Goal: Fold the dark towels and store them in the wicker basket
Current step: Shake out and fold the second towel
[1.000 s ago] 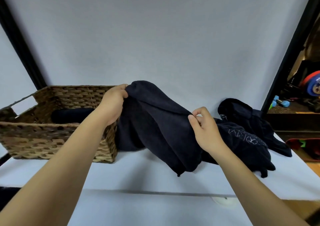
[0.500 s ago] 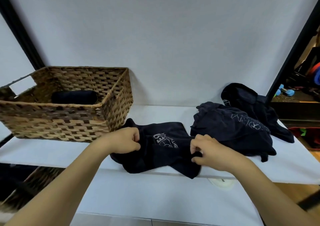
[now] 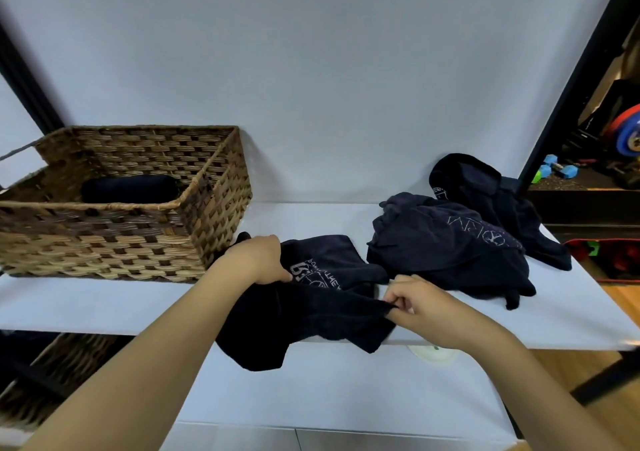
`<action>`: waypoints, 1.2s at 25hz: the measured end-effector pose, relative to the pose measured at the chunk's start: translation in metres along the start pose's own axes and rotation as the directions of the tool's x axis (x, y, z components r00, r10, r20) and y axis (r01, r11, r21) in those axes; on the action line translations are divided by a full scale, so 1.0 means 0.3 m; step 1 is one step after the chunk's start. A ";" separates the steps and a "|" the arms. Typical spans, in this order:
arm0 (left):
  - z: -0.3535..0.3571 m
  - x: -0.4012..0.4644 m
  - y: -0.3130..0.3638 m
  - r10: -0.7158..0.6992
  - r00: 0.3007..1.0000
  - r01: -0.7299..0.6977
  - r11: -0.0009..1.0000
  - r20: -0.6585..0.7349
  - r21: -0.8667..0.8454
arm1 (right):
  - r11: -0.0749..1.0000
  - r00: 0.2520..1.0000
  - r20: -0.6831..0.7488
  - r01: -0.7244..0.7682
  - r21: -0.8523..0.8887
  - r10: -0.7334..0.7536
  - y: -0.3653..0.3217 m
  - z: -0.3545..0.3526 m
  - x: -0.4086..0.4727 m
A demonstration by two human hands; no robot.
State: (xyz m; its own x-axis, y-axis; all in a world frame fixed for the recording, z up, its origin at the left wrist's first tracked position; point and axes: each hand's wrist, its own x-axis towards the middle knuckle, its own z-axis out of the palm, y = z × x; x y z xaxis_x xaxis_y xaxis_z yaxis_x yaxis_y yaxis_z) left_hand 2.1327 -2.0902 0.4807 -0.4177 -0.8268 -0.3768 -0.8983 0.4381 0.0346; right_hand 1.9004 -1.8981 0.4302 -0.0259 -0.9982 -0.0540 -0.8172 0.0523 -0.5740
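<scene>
**Both hands grip one dark towel at the worktop's front edge**

The left hand (image 3: 258, 260) has its fingers curled over the upper left part of a dark towel (image 3: 311, 312), beside pale printed lettering on the cloth. The right hand (image 3: 415, 303) pinches the towel's right edge between thumb and fingertips. The cloth runs stretched between the two hands, and its lower part hangs over the front edge of the white worktop (image 3: 104, 301).

Left of the left hand, and just beyond it, stands the wicker basket (image 3: 114, 239) on the worktop, with a rolled dark towel (image 3: 130, 189) lying inside against the far wall. Beyond the right hand and a little to its right lies a crumpled dark towel (image 3: 446, 246) with pale lettering, close to the held one. Farther out on the same side, another dark heap (image 3: 485, 194) sits by the back wall.
</scene>
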 end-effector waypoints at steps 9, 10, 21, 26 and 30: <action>-0.088 0.024 -0.018 0.001 0.983 -0.129 0.717 -0.184 -0.685 | 0.834 0.896 -0.444 0.226 0.503 0.025 -0.098 -0.084 0.081; -0.115 0.003 -0.002 0.016 0.971 -0.207 0.558 -0.239 -0.804 | 0.819 0.865 -0.501 0.265 0.509 0.031 -0.116 -0.102 0.102; -0.051 -0.114 0.089 0.405 0.907 -0.010 -0.250 -0.114 -0.968 | 0.818 0.905 -0.424 0.237 0.525 0.010 -0.217 -0.045 0.209; -0.013 -0.071 0.110 0.326 0.940 0.065 0.109 0.097 -0.992 | 0.807 0.930 -0.368 0.230 0.544 -0.017 -0.241 0.020 0.209; 0.006 -0.064 0.106 0.296 0.954 0.031 0.041 0.042 -0.999 | 0.783 0.898 -0.433 0.214 0.584 0.077 -0.213 0.023 0.199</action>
State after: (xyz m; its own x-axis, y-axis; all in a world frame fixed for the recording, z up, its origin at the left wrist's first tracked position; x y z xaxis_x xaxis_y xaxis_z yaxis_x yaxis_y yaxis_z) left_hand 2.1124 -2.0598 0.4874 -0.6587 -0.6445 -0.3881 -0.1864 -0.3599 0.9142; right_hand 1.9550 -1.9609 0.4580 -0.3359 -0.9051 0.2607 -0.3090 -0.1556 -0.9382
